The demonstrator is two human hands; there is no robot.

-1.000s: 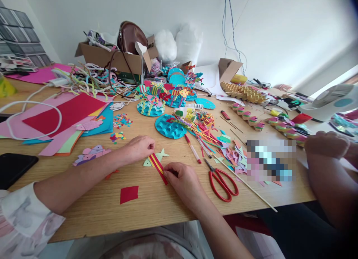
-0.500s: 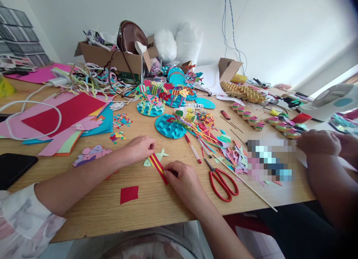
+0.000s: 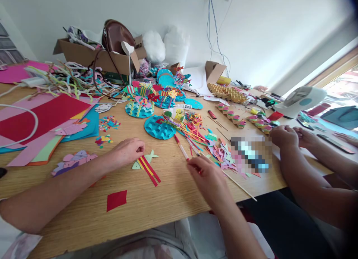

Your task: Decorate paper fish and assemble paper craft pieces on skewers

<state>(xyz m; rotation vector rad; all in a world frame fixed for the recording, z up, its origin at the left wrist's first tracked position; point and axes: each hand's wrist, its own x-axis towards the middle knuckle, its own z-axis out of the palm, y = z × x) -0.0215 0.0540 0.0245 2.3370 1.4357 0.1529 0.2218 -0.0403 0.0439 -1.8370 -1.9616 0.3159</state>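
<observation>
My left hand (image 3: 127, 152) is closed in a pinch on the upper ends of red and yellow paper strips (image 3: 151, 171). Under the strips lies a pale green paper fish (image 3: 137, 164), its tail showing to the right. My right hand (image 3: 205, 177) hovers low over the table with its fingers curled; what is in them, if anything, is hidden. Its fingertips meet the lower end of a red-and-white pen (image 3: 181, 149). The red-handled scissors are covered by this hand. A dark red paper piece (image 3: 116, 200) lies nearer the table edge.
A blue wavy paper disc (image 3: 158, 129), coloured strips (image 3: 195, 134) and paper scraps (image 3: 223, 154) lie ahead. A wooden stick (image 3: 240, 188) points toward the edge. Paper fish (image 3: 75, 162) and stacked sheets (image 3: 53, 117) are left. Another person's hands (image 3: 285, 137) work at right.
My right hand has let go of the strips and moved right, over where the scissors lay. My left hand keeps hold of the strips. The view has swung right.
</observation>
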